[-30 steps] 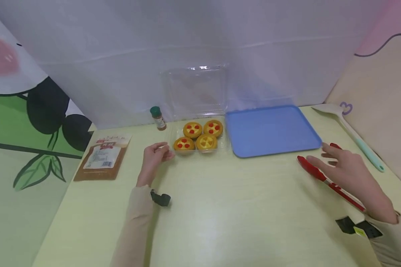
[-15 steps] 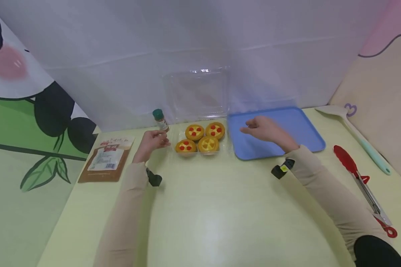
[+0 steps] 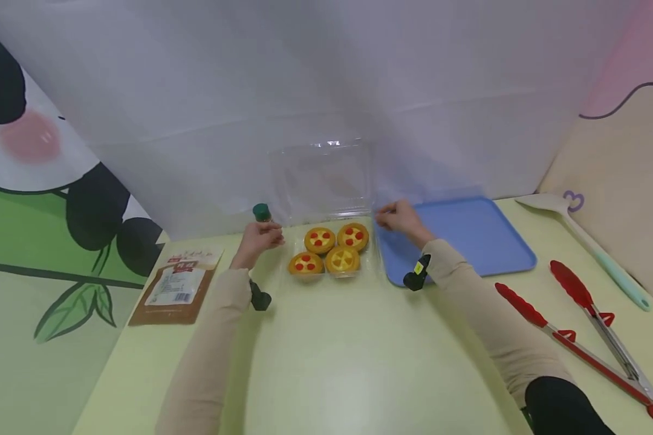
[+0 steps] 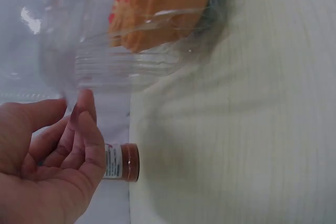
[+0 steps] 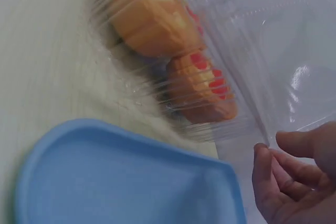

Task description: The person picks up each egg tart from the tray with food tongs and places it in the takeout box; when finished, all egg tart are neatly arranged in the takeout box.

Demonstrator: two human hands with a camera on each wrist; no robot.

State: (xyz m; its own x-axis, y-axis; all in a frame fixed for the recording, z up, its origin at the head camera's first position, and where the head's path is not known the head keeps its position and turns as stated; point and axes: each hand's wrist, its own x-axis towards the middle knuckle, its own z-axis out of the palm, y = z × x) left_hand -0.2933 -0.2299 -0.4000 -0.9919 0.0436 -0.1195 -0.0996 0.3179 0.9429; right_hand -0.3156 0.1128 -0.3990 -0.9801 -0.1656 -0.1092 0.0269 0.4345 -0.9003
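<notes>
A clear plastic clamshell box (image 3: 371,251) stands with its lid (image 3: 323,175) raised against the back cloth. Inside sit several toy egg tarts (image 3: 343,261), most with red dots on top. My left hand (image 3: 258,241) pinches the box's rim at its left side, in front of a small green-capped spice bottle (image 3: 262,212). On the opposite side my right hand (image 3: 399,216), over the tray's left end, pinches the rim between thumb and fingertips. The right wrist view shows the rim edge meeting those fingertips; in the left wrist view the contact is less distinct.
A blue tray (image 3: 473,235) lies just right of the box. Red-tipped tongs (image 3: 593,356) lie spread open at the right, near a spatula with a mint handle (image 3: 609,266). At the left lies a brown powder packet (image 3: 176,287).
My right hand has left the tongs and crossed leftward over the tray to the box's right rim. My left hand has stayed by the box's left side. The head view has tilted upward slightly.
</notes>
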